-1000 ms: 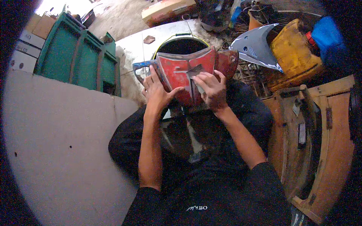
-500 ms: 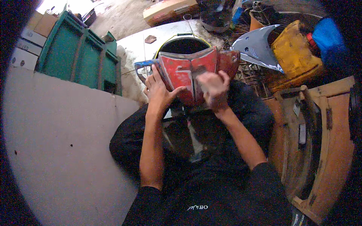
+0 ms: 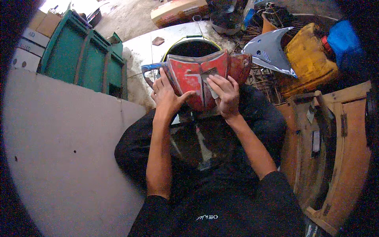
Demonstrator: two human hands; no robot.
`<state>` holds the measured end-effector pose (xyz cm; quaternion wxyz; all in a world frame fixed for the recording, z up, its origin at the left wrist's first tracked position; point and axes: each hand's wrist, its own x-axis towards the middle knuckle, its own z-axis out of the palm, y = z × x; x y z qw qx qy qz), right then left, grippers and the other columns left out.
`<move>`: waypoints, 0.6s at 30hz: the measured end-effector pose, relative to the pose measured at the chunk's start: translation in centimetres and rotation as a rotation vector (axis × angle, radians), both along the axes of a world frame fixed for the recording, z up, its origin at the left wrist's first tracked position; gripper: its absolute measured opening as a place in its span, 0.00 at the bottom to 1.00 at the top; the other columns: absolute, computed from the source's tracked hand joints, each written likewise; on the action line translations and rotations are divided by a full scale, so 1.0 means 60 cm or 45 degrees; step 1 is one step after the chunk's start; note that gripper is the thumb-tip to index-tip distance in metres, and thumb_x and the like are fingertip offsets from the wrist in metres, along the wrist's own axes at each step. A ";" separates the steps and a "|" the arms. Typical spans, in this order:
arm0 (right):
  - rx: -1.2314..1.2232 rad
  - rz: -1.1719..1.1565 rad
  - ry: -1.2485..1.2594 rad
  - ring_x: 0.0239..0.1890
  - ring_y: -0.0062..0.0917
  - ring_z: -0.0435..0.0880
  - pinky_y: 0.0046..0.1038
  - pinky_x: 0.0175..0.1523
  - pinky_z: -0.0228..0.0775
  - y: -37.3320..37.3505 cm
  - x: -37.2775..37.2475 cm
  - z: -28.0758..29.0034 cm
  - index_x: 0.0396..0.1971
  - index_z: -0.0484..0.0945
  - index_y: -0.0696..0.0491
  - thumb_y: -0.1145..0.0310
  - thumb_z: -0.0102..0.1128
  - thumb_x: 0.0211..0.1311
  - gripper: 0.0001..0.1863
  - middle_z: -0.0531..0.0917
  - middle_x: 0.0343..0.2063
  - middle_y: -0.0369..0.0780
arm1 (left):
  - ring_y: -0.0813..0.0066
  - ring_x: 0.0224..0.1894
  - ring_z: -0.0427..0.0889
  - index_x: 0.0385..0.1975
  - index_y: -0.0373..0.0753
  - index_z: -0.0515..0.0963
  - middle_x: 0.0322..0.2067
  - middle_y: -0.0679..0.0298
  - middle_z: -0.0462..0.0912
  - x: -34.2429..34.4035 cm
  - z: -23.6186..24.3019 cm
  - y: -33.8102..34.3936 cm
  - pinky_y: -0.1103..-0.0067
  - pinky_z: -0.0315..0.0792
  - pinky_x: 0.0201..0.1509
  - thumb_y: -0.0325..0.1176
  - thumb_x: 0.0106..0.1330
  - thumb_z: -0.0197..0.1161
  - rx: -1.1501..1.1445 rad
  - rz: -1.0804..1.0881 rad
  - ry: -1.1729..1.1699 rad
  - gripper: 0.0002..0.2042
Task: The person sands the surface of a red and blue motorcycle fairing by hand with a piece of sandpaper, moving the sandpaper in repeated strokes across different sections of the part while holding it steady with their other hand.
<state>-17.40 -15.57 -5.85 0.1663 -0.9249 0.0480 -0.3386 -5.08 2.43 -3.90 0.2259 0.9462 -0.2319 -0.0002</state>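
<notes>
A red motorcycle body panel [image 3: 187, 81] with grey worn patches and pale lines rests in front of me, over my lap. Its left wing is blue, its right wing dull dark red. My left hand [image 3: 165, 94] grips the panel's left side, fingers along the blue-edged border and thumb laid across the red face. On the right half, my right hand [image 3: 226, 93] presses a small grey piece of sandpaper [image 3: 214, 93] flat against the surface, its fingers together over it. Part of the sandpaper is hidden beneath those fingers.
Behind the panel stands a black bucket [image 3: 192, 48] with a yellow rim, on white tiles [image 3: 152, 49]. A pale wall [image 3: 71, 138] and green cabinet [image 3: 73, 51] border the left. Rightward are a grey panel [image 3: 268, 51], a yellow jerrycan [image 3: 310, 55] and wooden frame [image 3: 335, 150].
My right hand, blurred by motion before, is now sharp and slightly lower, with the sandpaper showing under its fingers. My left hand and the panel have hardly moved.
</notes>
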 end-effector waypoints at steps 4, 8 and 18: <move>-0.059 0.024 0.004 0.63 0.26 0.75 0.40 0.69 0.53 -0.011 0.001 -0.004 0.54 0.80 0.48 0.72 0.50 0.61 0.21 0.79 0.58 0.35 | 0.46 0.67 0.58 0.72 0.31 0.40 0.63 0.45 0.61 -0.003 0.003 -0.006 0.46 0.56 0.64 0.67 0.41 0.73 -0.024 -0.030 -0.026 0.67; -0.065 0.048 0.036 0.64 0.28 0.75 0.40 0.71 0.51 -0.014 0.001 -0.009 0.54 0.80 0.49 0.71 0.45 0.64 0.21 0.79 0.58 0.39 | 0.46 0.67 0.57 0.72 0.31 0.40 0.63 0.45 0.61 -0.006 0.005 -0.005 0.46 0.56 0.64 0.67 0.41 0.73 -0.011 -0.019 -0.030 0.67; -0.005 0.042 -0.052 0.63 0.31 0.76 0.41 0.73 0.49 -0.017 0.009 -0.014 0.54 0.80 0.50 0.63 0.44 0.66 0.21 0.80 0.56 0.42 | 0.45 0.67 0.58 0.72 0.31 0.40 0.63 0.43 0.60 -0.006 0.006 -0.002 0.45 0.57 0.63 0.68 0.41 0.72 -0.022 -0.025 -0.031 0.67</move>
